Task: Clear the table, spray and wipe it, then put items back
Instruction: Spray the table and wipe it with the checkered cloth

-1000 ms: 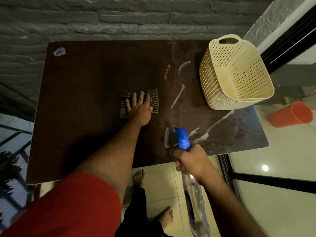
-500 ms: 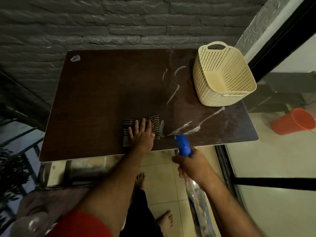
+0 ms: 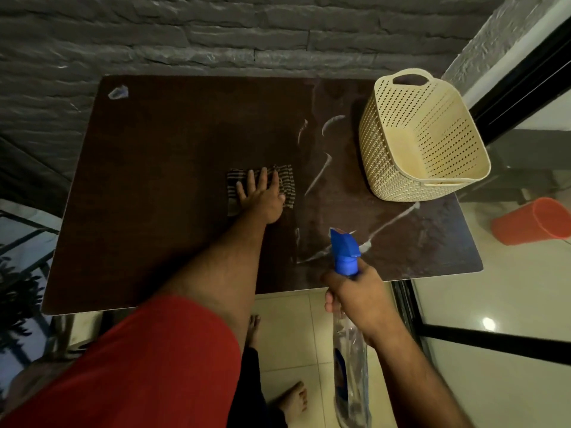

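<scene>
My left hand [image 3: 262, 196] lies flat, fingers spread, on a striped cloth [image 3: 285, 183] near the middle of the dark brown table [image 3: 160, 186]. My right hand [image 3: 358, 296] grips a clear spray bottle [image 3: 350, 362] with a blue trigger head [image 3: 343, 251], held over the table's front edge, nozzle pointing at the tabletop. White streaks of spray [image 3: 319, 174] glisten on the right part of the table. A cream perforated basket [image 3: 420, 140] stands at the back right corner, overhanging the edge.
A small clear scrap [image 3: 118, 92] lies at the table's back left corner. A grey stone wall runs behind the table. An orange bucket [image 3: 534, 225] lies on the tiled floor at the right. My bare feet [image 3: 292, 400] stand below the front edge.
My left hand slid the cloth toward the front edge, then back up to the table's middle. The right hand kept hold of the spray bottle at the front edge.
</scene>
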A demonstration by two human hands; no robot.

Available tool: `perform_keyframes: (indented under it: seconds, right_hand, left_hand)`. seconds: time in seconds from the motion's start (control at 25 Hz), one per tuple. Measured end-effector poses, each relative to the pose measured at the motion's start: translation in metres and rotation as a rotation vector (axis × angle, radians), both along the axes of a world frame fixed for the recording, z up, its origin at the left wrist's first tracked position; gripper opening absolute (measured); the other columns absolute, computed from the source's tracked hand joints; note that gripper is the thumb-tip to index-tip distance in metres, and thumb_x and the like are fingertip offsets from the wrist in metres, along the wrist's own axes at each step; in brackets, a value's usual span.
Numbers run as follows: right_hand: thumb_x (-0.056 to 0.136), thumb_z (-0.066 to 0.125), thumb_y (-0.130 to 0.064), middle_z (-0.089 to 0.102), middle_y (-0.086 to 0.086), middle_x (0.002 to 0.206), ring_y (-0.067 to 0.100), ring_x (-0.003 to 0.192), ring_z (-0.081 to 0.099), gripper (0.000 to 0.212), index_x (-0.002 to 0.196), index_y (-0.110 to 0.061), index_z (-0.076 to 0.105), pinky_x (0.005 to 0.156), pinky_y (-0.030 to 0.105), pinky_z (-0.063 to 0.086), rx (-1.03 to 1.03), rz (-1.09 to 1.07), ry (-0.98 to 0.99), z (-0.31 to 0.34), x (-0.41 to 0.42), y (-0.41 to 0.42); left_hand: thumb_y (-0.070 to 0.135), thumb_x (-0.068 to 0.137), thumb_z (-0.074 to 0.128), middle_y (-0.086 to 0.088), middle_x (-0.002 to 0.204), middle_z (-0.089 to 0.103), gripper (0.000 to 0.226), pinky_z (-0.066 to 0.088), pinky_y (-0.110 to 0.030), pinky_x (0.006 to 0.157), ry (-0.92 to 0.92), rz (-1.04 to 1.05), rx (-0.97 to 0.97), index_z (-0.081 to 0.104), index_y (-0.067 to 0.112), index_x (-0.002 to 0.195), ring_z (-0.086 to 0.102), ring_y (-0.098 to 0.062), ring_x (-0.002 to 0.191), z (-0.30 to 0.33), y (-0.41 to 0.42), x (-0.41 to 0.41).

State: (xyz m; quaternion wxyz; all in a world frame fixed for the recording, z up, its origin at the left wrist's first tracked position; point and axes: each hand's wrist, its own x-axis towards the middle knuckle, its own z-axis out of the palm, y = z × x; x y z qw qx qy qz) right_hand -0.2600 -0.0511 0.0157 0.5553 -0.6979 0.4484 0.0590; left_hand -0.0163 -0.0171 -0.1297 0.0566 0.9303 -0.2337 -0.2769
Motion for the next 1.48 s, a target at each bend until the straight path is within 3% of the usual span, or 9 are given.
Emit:
perform_keyframes:
  seconds: [0.28,0.44,0.6,0.72,0.84,0.96,1.2,1.36,1.48]
  right_hand:
    - [0.083,0.065,-0.012,0.063,0.010,0.058,0.021,0.051,0.059,0.012,0.090,-0.012,0.056,0.055,0.033,0.050,0.055,-0.028,-0.029,0.008,-0.006,0.006]
    - [0.084,0.067,-0.010,0.062,0.010,0.062,0.020,0.051,0.058,0.014,0.093,-0.012,0.057,0.050,0.028,0.050,0.112,0.003,-0.065,0.020,-0.018,0.020]
    - [0.085,0.067,-0.009,0.061,0.010,0.068,0.018,0.054,0.057,0.019,0.093,-0.022,0.055,0.048,0.023,0.050,0.148,-0.005,-0.063,0.027,-0.028,0.029]
    - [0.084,0.067,-0.011,0.061,0.010,0.071,0.019,0.056,0.058,0.017,0.096,-0.016,0.056,0.053,0.027,0.052,0.099,-0.019,-0.079,0.024,-0.030,0.025]
    - [0.083,0.067,-0.011,0.062,0.011,0.072,0.021,0.058,0.059,0.016,0.094,-0.013,0.057,0.058,0.034,0.054,0.077,-0.048,-0.114,0.029,-0.029,0.020]
    - [0.085,0.067,-0.013,0.064,0.006,0.070,0.020,0.059,0.060,0.013,0.092,-0.017,0.056,0.059,0.033,0.054,0.061,-0.018,-0.120,0.034,-0.026,0.016]
    - [0.083,0.067,-0.012,0.061,0.005,0.066,0.019,0.055,0.059,0.013,0.092,-0.010,0.058,0.058,0.034,0.054,-0.007,-0.007,-0.130,0.028,-0.013,0.018]
    - [0.084,0.065,-0.013,0.062,0.007,0.067,0.019,0.055,0.060,0.012,0.093,-0.010,0.058,0.057,0.033,0.054,0.003,0.017,-0.137,0.029,-0.012,0.021]
    - [0.084,0.065,-0.012,0.062,0.006,0.065,0.016,0.053,0.059,0.010,0.087,-0.015,0.056,0.050,0.025,0.050,0.005,0.029,-0.129,0.027,-0.012,0.021]
  left_hand:
    - [0.046,0.102,0.027,0.000,0.164,0.000,0.060,-0.006,-0.054,0.116,-0.212,-0.100,-0.085,0.006,0.029,0.154,-0.009,-0.027,0.149,-0.009,0.070,-0.109]
    - [0.046,0.100,0.030,0.001,0.164,0.002,0.061,-0.003,-0.054,0.116,-0.202,-0.146,-0.080,0.007,0.029,0.154,-0.007,-0.028,0.149,-0.004,0.095,-0.168]
    - [0.046,0.101,0.028,0.003,0.164,0.002,0.059,-0.004,-0.053,0.116,-0.241,-0.116,-0.088,0.007,0.031,0.154,-0.006,-0.026,0.150,-0.010,0.087,-0.145]
    - [0.046,0.102,0.024,0.002,0.164,-0.005,0.059,-0.007,-0.055,0.116,-0.134,-0.017,-0.067,0.002,0.029,0.155,-0.012,-0.026,0.149,-0.006,0.055,-0.092]
    - [0.046,0.102,0.026,0.000,0.164,-0.003,0.060,-0.004,-0.055,0.118,-0.170,0.008,-0.067,0.003,0.028,0.155,-0.010,-0.027,0.149,-0.002,0.068,-0.121]
    - [0.047,0.102,0.025,0.000,0.164,-0.002,0.059,-0.002,-0.054,0.119,-0.236,-0.129,-0.064,0.004,0.029,0.154,-0.010,-0.027,0.149,-0.003,0.107,-0.174]
    - [0.046,0.101,0.027,-0.002,0.164,0.002,0.060,-0.003,-0.056,0.117,-0.182,0.025,-0.054,0.007,0.026,0.155,-0.006,-0.030,0.149,-0.009,0.072,-0.114]
    - [0.046,0.100,0.035,-0.001,0.163,0.007,0.062,-0.004,-0.053,0.116,-0.221,-0.165,-0.100,0.011,0.028,0.154,-0.003,-0.028,0.150,-0.006,0.106,-0.190]
    - [0.046,0.101,0.029,0.002,0.164,0.002,0.059,-0.004,-0.052,0.117,-0.244,-0.169,-0.090,0.010,0.029,0.154,-0.006,-0.025,0.150,-0.011,0.102,-0.151]
